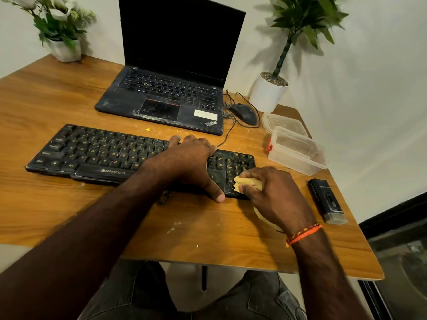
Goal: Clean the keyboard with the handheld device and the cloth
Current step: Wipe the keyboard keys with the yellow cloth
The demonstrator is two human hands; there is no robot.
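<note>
Black flat plastic keyboard (97,155) lies across the wooden bench (46,107), front of centre. Right hand (275,195) holds a crumpled yellow cloth (248,182), fingers (250,175) curled round it, thumb pinching from below; the cloth sits on the keyboard's number pad at the near right corner. More of the cloth shows under the palm, on the bench. Left hand (191,161) lies flat across the keyboard's right-centre section, fingers straight and spread, thumb tip on the near edge just beside the cloth. It holds nothing, only presses down.

Black rectangular handheld device (325,199) with a grey bristle end lies on the bench right of the right hand, near it but apart, untouched.

Behind the keyboard: open black laptop (171,88), screen dark, palm rest dusty and scratched. Black wired mouse (243,113) right of the laptop, its cable looping toward the keyboard. Clear plastic box (297,151) and its clear lid (285,123) sit at the right edge, beyond the number pad. White pot with a green plant (269,91) in the far right corner; white pot with white flowers (64,49) far left. Small pale crumbs dot the bench near both devices.

Readable: "ZEBRONICS" on the keyboard's front edge, "ThinkPad" on the laptop's palm rest corner. White sticker on the laptop is illegible; the marking on the handheld device is too small to read.

Orange thread bracelet (302,234) on the right wrist.
</note>
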